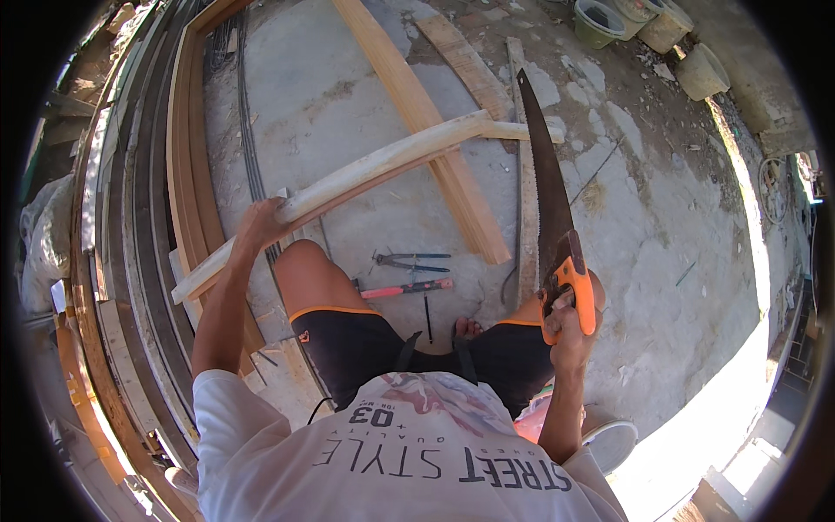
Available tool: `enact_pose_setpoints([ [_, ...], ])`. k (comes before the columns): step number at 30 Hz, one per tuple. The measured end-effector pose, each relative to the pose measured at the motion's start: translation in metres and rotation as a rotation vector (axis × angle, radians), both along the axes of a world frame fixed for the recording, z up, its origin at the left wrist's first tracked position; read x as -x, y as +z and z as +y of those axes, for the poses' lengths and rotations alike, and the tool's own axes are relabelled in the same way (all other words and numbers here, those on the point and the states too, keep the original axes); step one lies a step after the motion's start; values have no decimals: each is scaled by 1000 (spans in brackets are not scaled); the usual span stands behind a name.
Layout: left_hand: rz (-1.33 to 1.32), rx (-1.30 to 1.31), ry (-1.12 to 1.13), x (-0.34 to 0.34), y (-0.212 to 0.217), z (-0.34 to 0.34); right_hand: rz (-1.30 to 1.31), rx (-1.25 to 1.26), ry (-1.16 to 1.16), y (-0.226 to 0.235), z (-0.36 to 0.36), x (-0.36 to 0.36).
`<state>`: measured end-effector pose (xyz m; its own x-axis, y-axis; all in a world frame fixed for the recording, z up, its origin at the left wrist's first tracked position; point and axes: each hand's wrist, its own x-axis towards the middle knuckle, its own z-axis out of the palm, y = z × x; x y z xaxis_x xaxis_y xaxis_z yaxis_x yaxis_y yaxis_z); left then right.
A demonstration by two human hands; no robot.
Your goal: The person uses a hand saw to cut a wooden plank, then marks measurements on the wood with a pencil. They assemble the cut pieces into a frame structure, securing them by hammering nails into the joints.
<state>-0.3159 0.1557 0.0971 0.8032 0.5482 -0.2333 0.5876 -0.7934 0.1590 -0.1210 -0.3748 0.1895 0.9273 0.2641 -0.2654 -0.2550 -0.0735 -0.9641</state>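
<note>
My right hand (571,335) is closed round the orange handle of a handsaw (548,183). Its dark, long blade points up and away from me, beside the far end of the wood and not cutting it. With my left hand (261,224) I grip a long pale wooden plank (374,171), which slants from lower left to upper right in front of my knees. The plank crosses over a thick wooden beam (417,104) on the ground. Between my legs lie a pair of pincers (409,261) and a pink-handled tool (407,289).
Long timbers (143,217) and a wooden frame (183,130) lie along the left, with thin metal rods (243,113) beside them. Several buckets (598,22) stand at the far right. A flat board (465,65) rests on the concrete floor (678,226). Another bucket (613,444) is near my right elbow.
</note>
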Motion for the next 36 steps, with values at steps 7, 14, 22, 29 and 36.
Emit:
enact_pose_setpoints([
  [7, -137, 111, -127, -150, -1, -77, -37, 31, 93, -1, -4, 0],
  [14, -57, 77, -215, -189, -41, -82, -27, 147, 179, -27, -13, -7],
  [22, -96, 24, -134, -178, -56, -84, -81, 166, 261, -57, -11, -22],
  [29, -347, -25, -125, -196, -65, -104, -59, 134, 244, -65, -6, -25],
  [36, -362, 128, 105, -288, -90, -143, -87, 135, 263, -66, -9, -24],
])
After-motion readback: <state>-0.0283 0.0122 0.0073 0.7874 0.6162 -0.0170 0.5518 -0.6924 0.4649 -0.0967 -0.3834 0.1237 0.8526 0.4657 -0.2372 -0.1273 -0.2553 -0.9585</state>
